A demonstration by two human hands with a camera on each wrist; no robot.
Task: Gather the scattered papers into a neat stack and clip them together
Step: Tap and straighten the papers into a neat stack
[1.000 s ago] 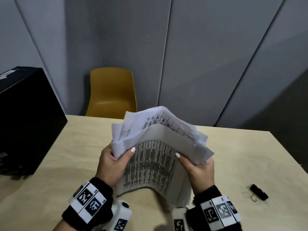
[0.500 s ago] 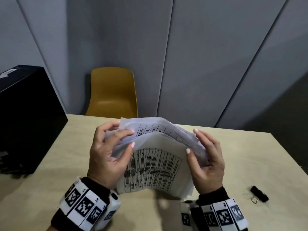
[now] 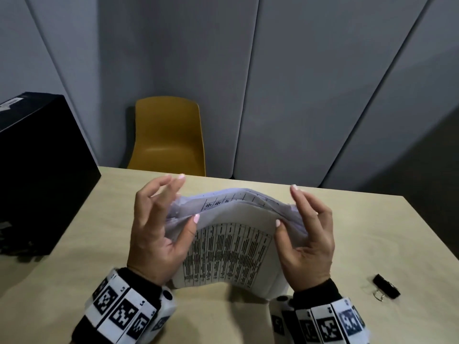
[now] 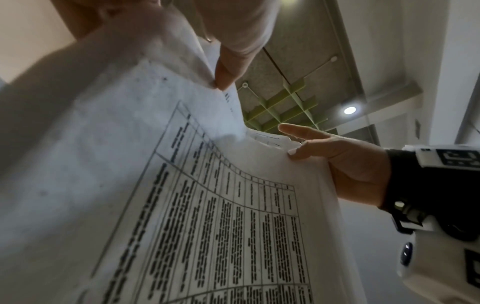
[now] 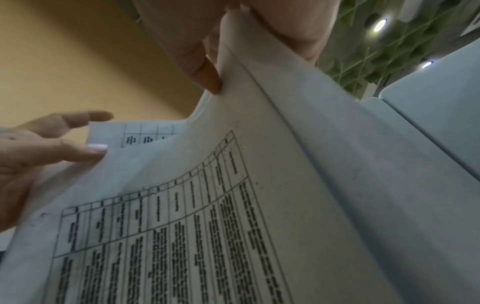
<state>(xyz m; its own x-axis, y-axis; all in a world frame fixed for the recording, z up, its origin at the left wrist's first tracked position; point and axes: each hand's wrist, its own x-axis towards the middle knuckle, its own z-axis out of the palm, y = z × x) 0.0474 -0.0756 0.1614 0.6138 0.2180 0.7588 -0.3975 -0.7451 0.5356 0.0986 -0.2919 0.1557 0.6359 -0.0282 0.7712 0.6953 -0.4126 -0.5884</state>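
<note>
Head view shows the papers [image 3: 228, 247] standing on their lower edge on the wooden table [image 3: 74, 281], bowed toward the camera, their upper edges uneven. The left hand [image 3: 155, 234] flanks the left side: its thumb lies on the front sheet, its fingers are spread loosely and lifted off the back. The right hand [image 3: 306, 234] mirrors it on the right side, thumb on the front sheet, fingers nearly straight behind the bundle. Neither hand clenches; both only steady the sheets. A black binder clip [image 3: 386, 289] lies on the table well to the right, apart from the papers. A yellow chair [image 3: 169, 135] stands beyond the table's far edge.
</note>
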